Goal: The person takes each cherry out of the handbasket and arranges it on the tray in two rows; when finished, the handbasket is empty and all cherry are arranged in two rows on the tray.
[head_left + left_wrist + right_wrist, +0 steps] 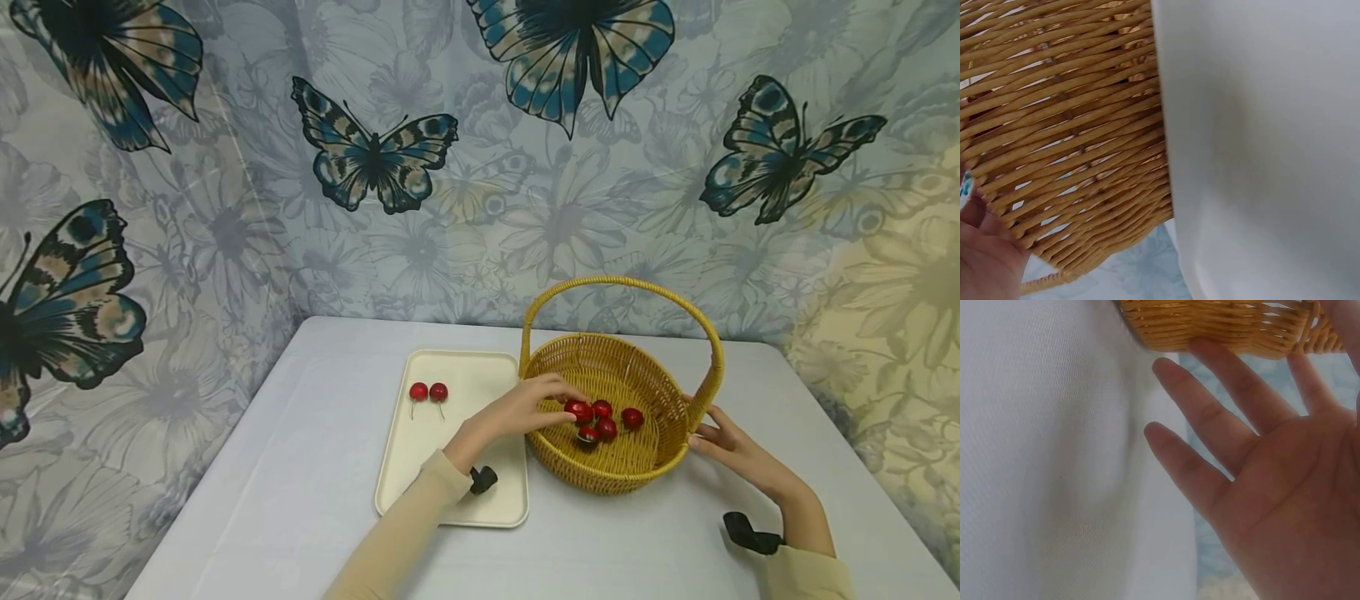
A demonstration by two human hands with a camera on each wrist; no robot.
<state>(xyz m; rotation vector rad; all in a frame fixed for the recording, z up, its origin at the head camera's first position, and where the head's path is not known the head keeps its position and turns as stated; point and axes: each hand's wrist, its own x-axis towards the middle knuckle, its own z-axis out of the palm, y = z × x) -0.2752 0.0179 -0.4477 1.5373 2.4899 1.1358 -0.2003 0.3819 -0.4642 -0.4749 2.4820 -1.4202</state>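
Basically, left forearm crosses the tray [465, 364]; left hand [519, 408], nearly closed, pinches a cherry [580, 412] inside the basket [596, 479], nearer the table's [300, 458] back edge. Right hand [746, 458] angled inward, fingers spread, touching basket's right side.

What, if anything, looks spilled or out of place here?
Nothing stands out. Two cherries lie side by side on the tray; the others in view are inside the basket, and none shows loose on the white tabletop.
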